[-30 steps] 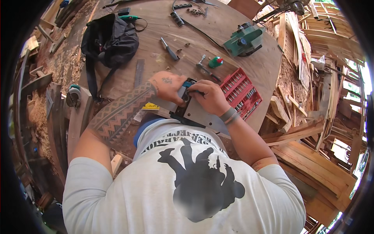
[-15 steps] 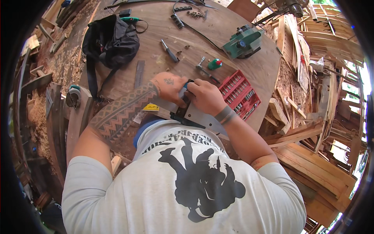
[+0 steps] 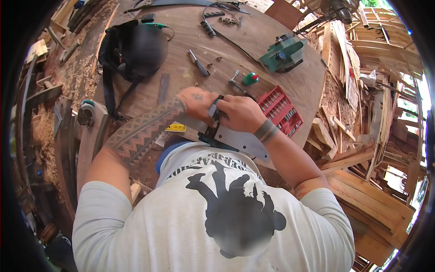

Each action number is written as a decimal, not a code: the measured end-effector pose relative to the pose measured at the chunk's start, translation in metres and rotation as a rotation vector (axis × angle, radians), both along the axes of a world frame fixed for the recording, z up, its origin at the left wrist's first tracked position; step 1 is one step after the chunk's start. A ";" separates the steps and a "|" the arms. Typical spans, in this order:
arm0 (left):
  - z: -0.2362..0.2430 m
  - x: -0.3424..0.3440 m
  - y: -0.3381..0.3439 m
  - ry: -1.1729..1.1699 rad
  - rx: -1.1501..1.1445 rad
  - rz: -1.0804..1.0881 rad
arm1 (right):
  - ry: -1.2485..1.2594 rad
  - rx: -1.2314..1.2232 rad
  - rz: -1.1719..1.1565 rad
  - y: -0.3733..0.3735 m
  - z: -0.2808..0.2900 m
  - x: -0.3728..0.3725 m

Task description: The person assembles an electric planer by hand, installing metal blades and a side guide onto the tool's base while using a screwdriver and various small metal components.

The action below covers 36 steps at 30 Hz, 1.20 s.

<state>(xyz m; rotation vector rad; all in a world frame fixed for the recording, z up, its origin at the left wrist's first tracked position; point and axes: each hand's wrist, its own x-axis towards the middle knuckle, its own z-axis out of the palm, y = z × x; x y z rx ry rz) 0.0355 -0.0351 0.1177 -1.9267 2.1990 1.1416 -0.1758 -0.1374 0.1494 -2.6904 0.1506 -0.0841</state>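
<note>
My left hand (image 3: 199, 106) grips the far side of a black-and-teal tool part (image 3: 209, 136) at the workbench's near edge, its thumb pointing down along it. My right hand (image 3: 238, 113) is curled over the same part from the right, fingertips hidden. A silver metal plate (image 3: 240, 145) with holes extends rightward beneath my right hand. A yellow-and-grey object (image 3: 176, 127) lies left of my hands, below a steel ruler (image 3: 164, 88). Beyond my hands are a socket wrench (image 3: 242, 90) and a green red-capped bottle (image 3: 250, 79); right of them lies an open red socket case (image 3: 290, 122).
The wooden table (image 3: 181, 27) holds a black bag (image 3: 113, 59), a silver-and-grey tool (image 3: 199, 65), a green electric planer (image 3: 283, 54) and a cord. A fan (image 3: 335, 9) stands at back right. Planks (image 3: 371, 204), offcuts and shavings surround the table.
The bench and its items sit slightly lower in the view. My right fingers have curled further over the tool part, and both hands stay on it.
</note>
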 end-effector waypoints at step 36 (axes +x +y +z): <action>0.016 -0.003 -0.004 -0.005 0.029 0.040 | 0.329 -0.055 -0.010 -0.009 0.005 0.017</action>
